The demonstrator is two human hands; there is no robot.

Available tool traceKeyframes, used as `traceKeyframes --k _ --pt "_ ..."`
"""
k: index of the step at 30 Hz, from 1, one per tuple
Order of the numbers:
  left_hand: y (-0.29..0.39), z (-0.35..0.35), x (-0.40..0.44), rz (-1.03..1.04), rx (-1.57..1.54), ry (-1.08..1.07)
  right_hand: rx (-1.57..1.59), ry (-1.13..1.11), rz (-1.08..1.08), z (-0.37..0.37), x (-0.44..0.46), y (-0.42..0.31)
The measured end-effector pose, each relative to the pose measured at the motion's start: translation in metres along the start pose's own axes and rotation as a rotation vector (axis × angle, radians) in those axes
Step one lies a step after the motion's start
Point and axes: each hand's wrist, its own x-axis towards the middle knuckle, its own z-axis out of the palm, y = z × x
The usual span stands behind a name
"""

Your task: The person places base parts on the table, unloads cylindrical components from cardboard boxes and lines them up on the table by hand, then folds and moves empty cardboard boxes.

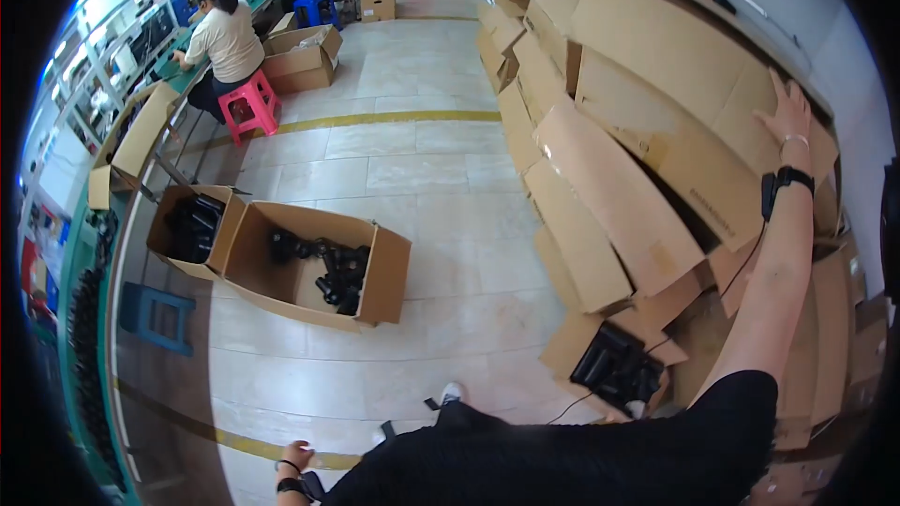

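My right hand point(786, 114) is stretched out to the right, with fingers spread and lying against a large brown cardboard flap point(689, 47) on a tall stack of boxes. A black strap with a cable circles that wrist. Low at my left side hangs my left hand point(298, 455), its fingers loosely curled, and I see nothing in it. Below my right arm, an opened carton point(567, 342) holds black plastic-looking parts point(617, 365); their kind is unclear.
Flattened and folded cartons point(600, 197) lean along the right wall. On the floor at left stand an open box point(386, 272) with black parts, a smaller box point(159, 225) and a blue stool point(155, 319). A seated person point(225, 42) works at the bench.
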Motion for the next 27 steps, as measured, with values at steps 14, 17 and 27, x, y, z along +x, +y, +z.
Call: traceKeyframes --k 14,17,27 --pt "0.128 0.014 0.072 0.105 0.18 -0.144 -0.146 0.01 0.18 0.007 0.022 0.001" --pt "0.149 -0.001 0.105 0.121 0.222 -0.208 -0.104 0.102 0.128 0.013 0.016 -0.013" --pt "0.582 0.027 0.269 0.857 0.029 -0.481 0.091 -0.245 -0.057 -0.035 -0.033 -0.051"
